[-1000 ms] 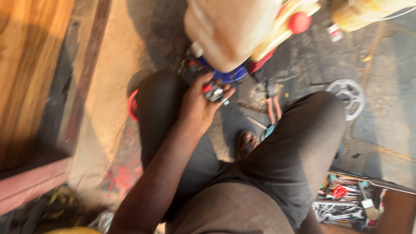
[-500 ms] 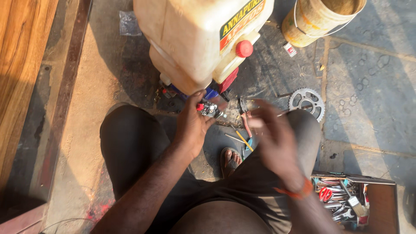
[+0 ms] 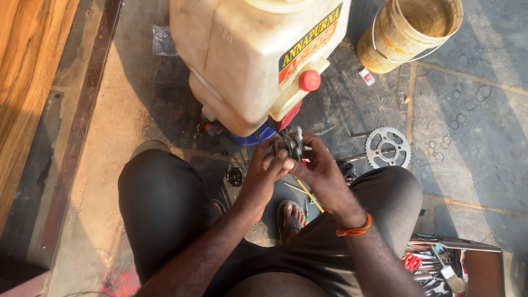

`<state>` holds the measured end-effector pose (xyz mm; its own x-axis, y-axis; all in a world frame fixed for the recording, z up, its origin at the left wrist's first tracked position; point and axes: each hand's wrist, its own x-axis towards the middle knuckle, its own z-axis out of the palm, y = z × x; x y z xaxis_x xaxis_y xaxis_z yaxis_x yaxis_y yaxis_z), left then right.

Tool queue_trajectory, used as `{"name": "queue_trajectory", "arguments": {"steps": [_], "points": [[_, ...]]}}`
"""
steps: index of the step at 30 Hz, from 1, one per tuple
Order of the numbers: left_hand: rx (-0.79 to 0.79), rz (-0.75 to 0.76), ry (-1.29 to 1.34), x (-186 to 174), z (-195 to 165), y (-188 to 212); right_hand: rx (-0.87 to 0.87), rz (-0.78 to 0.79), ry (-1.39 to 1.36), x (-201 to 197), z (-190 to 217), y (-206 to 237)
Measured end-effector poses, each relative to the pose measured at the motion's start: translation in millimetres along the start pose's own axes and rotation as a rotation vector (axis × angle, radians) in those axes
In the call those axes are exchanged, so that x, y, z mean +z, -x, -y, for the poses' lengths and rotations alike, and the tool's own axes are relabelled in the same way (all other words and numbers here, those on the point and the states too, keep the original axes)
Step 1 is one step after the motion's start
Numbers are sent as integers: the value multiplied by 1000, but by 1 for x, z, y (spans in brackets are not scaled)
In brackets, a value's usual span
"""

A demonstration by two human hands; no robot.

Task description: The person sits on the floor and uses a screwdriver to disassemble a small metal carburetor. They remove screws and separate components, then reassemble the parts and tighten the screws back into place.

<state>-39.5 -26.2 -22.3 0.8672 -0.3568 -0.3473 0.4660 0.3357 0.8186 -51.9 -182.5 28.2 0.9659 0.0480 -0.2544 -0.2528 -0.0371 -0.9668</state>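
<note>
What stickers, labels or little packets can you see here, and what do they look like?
Tank label: slanted strip on the cream tank's side, above the red cap; dark green and yellow with a red band.
Small packet: on the floor beside the bucket; white rectangle with a red patch.
Clear plastic bag: on the floor left of the tank; crumpled, see-through.

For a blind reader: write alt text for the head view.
Both hands, left hand and right hand, hold a small metal part in front of a cream sprayer tank; a sprocket and a bucket sit on the floor.
</note>
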Motion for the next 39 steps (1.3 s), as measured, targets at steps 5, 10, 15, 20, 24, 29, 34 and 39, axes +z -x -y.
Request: {"name": "queue_trajectory", "arguments": {"steps": [5, 10, 15, 20, 24, 29, 34, 39], "points": [[-41, 9, 125, -3, 1, 5, -81, 122, -73, 11, -2, 13], [-112, -12, -90, 1, -12, 6, -113, -58, 235, 9, -2, 14], [501, 72, -533, -2, -39, 17, -204, -79, 508, 6, 2, 12], [457, 136, -657, -5, -49, 21, -253, -18, 626, 5, 7, 15], [458, 79, -694, -6, -45, 18, -280, -10, 660, 8, 10, 16], [413, -5, -611, -6, -37, 17, -217, -55, 727, 12, 11, 18], [412, 50, -599, -6, -32, 18, -338, -56, 701, 11, 9, 18], [505, -27, -658, -3, -28, 20, -243, 5, 636, 11, 8, 19]]}}
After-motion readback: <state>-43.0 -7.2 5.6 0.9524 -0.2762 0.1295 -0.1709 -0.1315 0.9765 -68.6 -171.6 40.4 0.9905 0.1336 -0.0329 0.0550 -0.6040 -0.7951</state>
